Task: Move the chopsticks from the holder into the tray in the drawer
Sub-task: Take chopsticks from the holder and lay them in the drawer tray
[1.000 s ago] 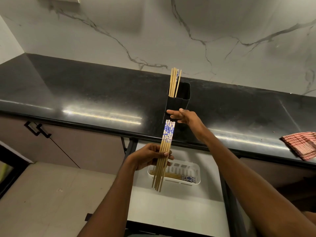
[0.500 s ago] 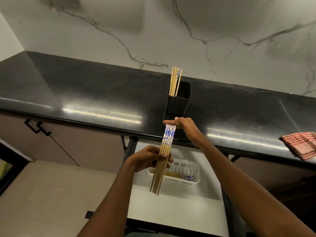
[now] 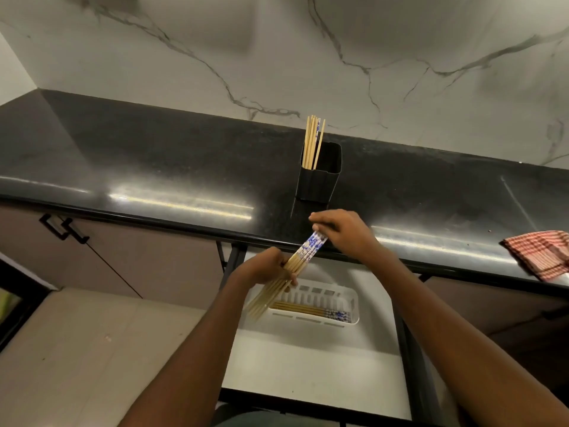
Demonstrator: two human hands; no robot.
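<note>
Holding the chopstick bunch (image 3: 300,262) in the left hand (image 3: 264,268) grip and pinching its painted ends in the right hand (image 3: 345,234), loose sticks might slide past the tray (image 3: 354,298).

Glossy stone countertop (image 3: 184,167), seemingly wooden chopsticks (image 3: 311,143)

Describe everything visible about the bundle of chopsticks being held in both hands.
The bundle of chopsticks is several slim, light wooden-looking sticks with blue-and-white patterned top ends. It is held tilted, patterned ends up and to the right, plain tips down and to the left. The left hand grips its middle; the right hand pinches the patterned ends. It hangs above the left end of the white tray, not visibly touching it. The lower tips look blurred.
</note>
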